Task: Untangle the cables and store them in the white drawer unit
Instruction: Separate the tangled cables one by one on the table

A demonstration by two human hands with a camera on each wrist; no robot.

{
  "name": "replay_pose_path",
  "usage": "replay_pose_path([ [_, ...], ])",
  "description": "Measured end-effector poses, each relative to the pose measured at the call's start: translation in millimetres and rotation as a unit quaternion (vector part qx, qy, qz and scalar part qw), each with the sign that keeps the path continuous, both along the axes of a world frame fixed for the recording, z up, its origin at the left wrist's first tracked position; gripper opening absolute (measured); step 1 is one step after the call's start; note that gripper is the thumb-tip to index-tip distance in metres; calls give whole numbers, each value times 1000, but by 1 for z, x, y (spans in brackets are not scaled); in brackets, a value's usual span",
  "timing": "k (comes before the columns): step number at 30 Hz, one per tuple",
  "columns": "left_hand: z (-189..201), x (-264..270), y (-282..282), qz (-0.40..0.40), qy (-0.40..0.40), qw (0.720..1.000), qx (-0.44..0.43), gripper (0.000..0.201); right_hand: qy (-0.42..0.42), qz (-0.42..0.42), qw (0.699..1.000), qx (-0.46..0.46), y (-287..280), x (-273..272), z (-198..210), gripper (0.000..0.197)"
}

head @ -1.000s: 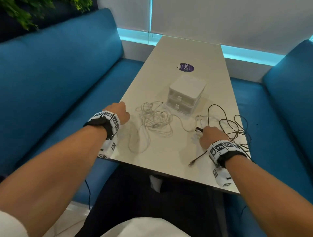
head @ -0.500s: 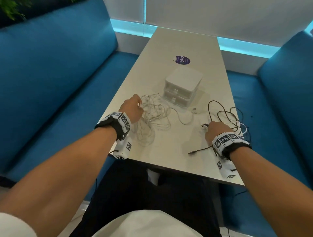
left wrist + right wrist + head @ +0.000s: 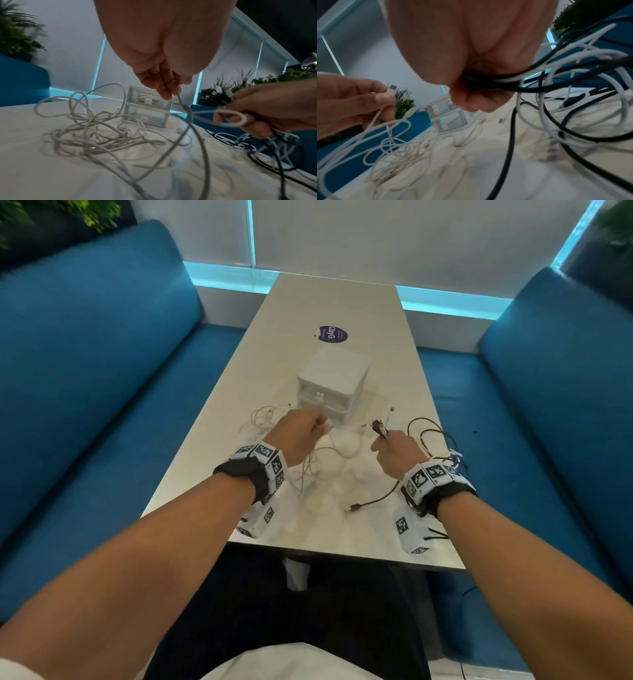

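The white drawer unit (image 3: 334, 385) stands mid-table with both drawers closed. A tangle of white cables (image 3: 267, 419) lies to its left and in front of it. My left hand (image 3: 320, 424) is raised just before the unit and pinches a white cable (image 3: 185, 108) near its plug (image 3: 391, 90). My right hand (image 3: 380, 440) grips a bunch of black cable (image 3: 556, 121) and white cable, with plug ends (image 3: 378, 428) sticking up from the fist. More black loops (image 3: 428, 436) trail over the table's right edge.
A purple sticker (image 3: 330, 333) is stuck on the table beyond the unit. Blue sofas (image 3: 102, 371) flank the table (image 3: 342, 549) on both sides. One black plug end (image 3: 352, 508) lies near the front edge, by my right wrist.
Both hands have risen off the table with cables in them. The left hand moved right, toward the drawer unit, lifting a white cable; the right hand lifted its bunch.
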State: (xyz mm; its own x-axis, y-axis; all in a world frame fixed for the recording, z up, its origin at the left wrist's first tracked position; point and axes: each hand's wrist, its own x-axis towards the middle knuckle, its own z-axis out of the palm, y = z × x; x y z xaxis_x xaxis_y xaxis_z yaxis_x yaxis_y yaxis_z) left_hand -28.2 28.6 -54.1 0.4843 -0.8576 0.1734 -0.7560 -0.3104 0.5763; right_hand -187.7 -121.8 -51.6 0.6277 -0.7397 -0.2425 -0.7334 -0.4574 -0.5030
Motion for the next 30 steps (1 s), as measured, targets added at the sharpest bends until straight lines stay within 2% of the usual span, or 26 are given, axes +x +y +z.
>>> replay_pose_path([
  [3,-3,-12,-10,-38,-26,999,12,18,-72,7,996,43,4,5,2,24],
  [6,-7,-18,-18,-31,-66,996,51,23,-88,35,995,36,9,5,4,28],
  [9,-11,-25,-23,-22,-67,995,77,27,-121,40,989,72,12,7,2,30],
  [11,-12,-31,-25,-27,-48,995,79,31,-132,51,987,79,14,8,0,35],
  [14,-16,-40,-29,-40,-4,997,73,24,-151,55,985,67,12,9,-5,31],
  [18,-26,-44,-30,-40,54,993,98,9,-210,-6,975,66,1,8,-4,29],
  [21,-22,-47,-31,-39,91,992,81,21,-240,-19,968,78,0,7,-4,43],
  [24,-19,-48,-32,-24,84,995,54,27,-236,-9,968,85,4,6,-7,47],
  [30,-21,-53,-24,-43,34,996,75,19,-174,43,981,72,7,12,-13,37],
])
